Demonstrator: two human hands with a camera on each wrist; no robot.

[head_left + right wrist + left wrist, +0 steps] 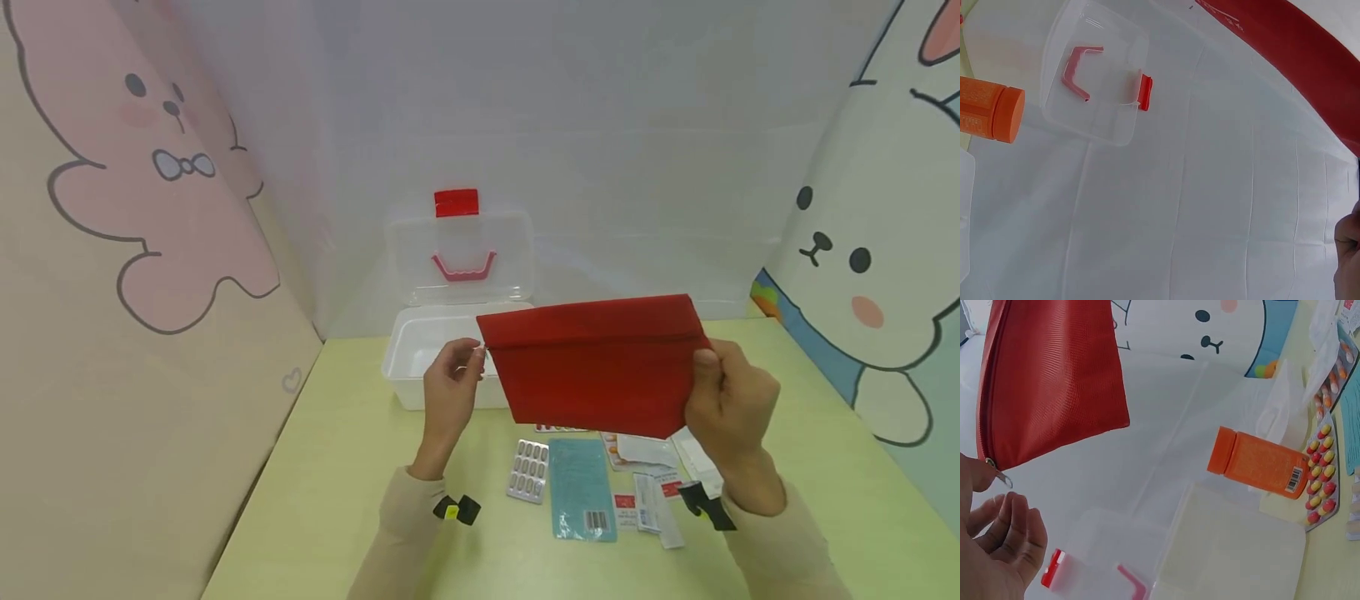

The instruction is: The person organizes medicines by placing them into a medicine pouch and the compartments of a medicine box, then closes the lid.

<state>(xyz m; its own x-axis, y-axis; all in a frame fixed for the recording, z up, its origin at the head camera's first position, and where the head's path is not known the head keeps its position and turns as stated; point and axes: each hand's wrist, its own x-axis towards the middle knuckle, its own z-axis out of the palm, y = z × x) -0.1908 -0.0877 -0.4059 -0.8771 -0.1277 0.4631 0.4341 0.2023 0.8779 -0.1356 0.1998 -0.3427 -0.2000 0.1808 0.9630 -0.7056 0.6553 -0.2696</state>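
Red pouch (596,371), orange bottle (1263,464)

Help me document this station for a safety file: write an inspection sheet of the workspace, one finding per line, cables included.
Surface: pale yellow-green flat tabletop, partly covered by items.
Job's things: red fabric zip pouch, held raised above the tabletop; silver metal zip pull at one end.
Clutter: silver foil blister pack, flat teal barcoded packet, orange plastic bottle, white plastic box with its clear lid open.
Hands: right hand grips the pouch; left hand at the zip pull, pinch unclear.
Cables: nothing seen.
Surroundings: white sheet backdrop, cartoon-printed side panels.
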